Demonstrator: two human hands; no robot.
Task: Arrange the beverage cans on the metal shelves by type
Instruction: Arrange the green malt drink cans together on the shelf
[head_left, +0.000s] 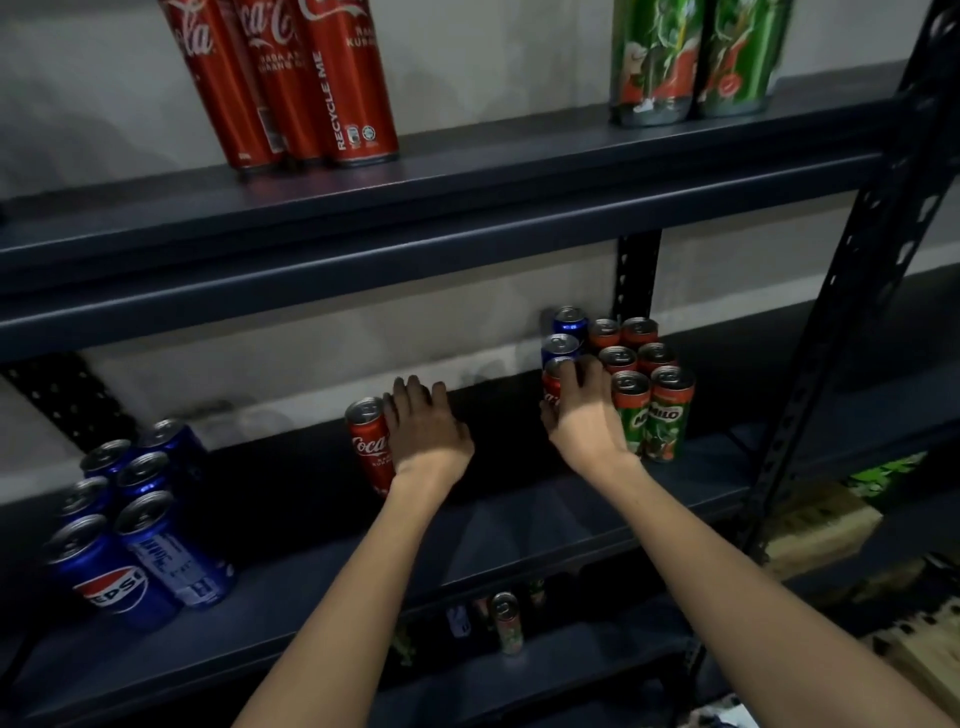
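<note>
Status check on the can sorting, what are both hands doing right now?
Left hand open beside lone Coke can. Right hand gripping second Coke can, wedged against Milo cans. Two Pepsi cans behind, unsorted.

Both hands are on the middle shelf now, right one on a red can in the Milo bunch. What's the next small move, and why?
Probably lift the red Coca-Cola can under the right hand out and set it beside the lone Coca-Cola can at the left hand. It stands among the Milo cans and two blue cans, so it is out of place by type; bare shelf lies between the hands.
</note>
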